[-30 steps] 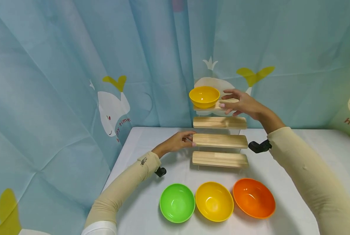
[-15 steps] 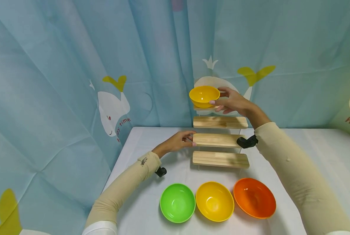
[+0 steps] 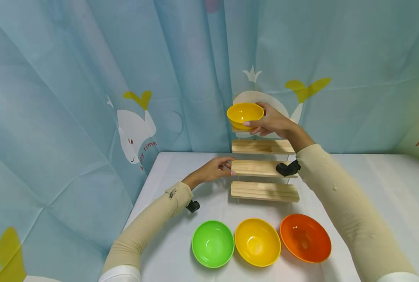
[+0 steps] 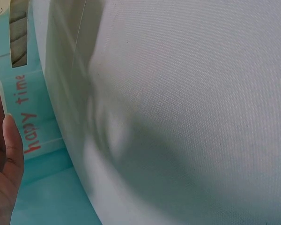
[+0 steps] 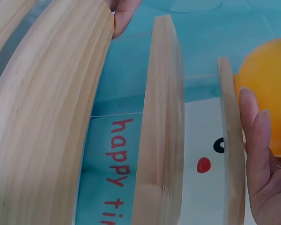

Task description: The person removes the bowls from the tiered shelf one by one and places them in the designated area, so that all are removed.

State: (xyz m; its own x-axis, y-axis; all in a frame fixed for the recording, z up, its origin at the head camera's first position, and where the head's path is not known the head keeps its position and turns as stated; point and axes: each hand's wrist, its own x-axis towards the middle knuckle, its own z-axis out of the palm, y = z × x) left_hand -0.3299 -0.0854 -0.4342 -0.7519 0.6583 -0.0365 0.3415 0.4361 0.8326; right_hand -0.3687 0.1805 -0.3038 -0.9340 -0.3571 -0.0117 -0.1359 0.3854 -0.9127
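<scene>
A small yellow bowl (image 3: 242, 111) sits on the top step of a four-tier wooden display stand, tilted little if at all. My right hand (image 3: 274, 120) holds this bowl by its right side, thumb in front and fingers behind the rim. The right wrist view shows the bowl (image 5: 271, 93) beyond the fingers (image 5: 260, 145). At the left end of a lower step (image 3: 255, 168), my left hand (image 3: 211, 169) grips the board's edge between thumb and fingers. In the left wrist view only part of the left hand (image 4: 4, 173) shows.
On the white tablecloth (image 3: 174, 243) in front of the stand lie a green bowl (image 3: 213, 244), a larger yellow bowl (image 3: 258, 242) and an orange bowl (image 3: 305, 238), side by side. A blue whale-print curtain (image 3: 188, 78) hangs close behind the stand.
My right hand has moved left from beside the small yellow bowl and taken hold of it. The bowl has hardly moved. My left hand stays at the step's end.
</scene>
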